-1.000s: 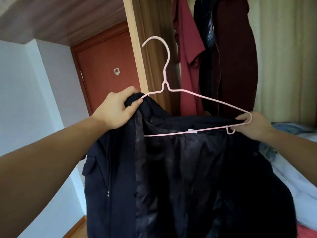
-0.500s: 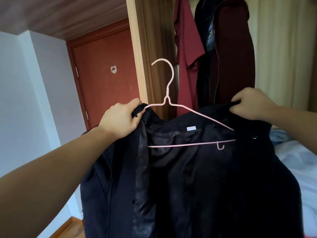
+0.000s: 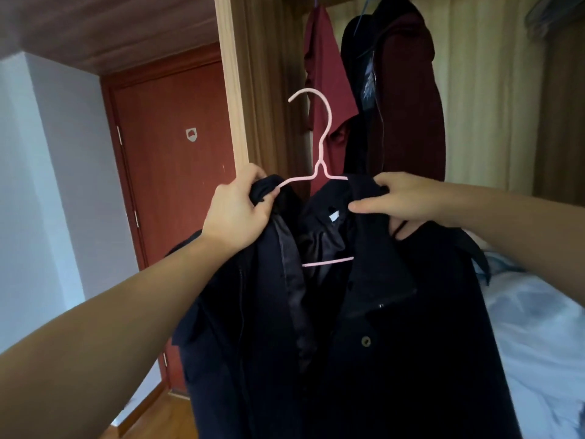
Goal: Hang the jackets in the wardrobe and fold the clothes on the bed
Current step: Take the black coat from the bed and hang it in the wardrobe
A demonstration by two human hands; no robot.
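A dark navy jacket (image 3: 395, 343) hangs in front of me on a pink wire hanger (image 3: 323, 147), whose hook points up and left. My left hand (image 3: 237, 210) grips the jacket's left shoulder together with the hanger's left arm. My right hand (image 3: 402, 201) holds the collar and right shoulder, thumb stretched across the fabric. The hanger's right arm is hidden under the cloth; its lower bar shows inside the open front. Behind it stands the open wardrobe (image 3: 272, 90), where a dark red shirt (image 3: 326, 77) and a maroon-and-black coat (image 3: 399, 99) hang.
A red-brown door (image 3: 171, 185) is at the left past the wardrobe's pale wooden frame (image 3: 231, 90). The bed with light blue bedding (image 3: 538, 343) lies at the right. Beige curtains (image 3: 481, 90) hang behind the wardrobe clothes. Wooden floor shows at the bottom left.
My right hand pulled the jacket's right shoulder up over the hanger's right arm and moved inward to the collar. The jacket's front now covers most of the hanger, which has risen.
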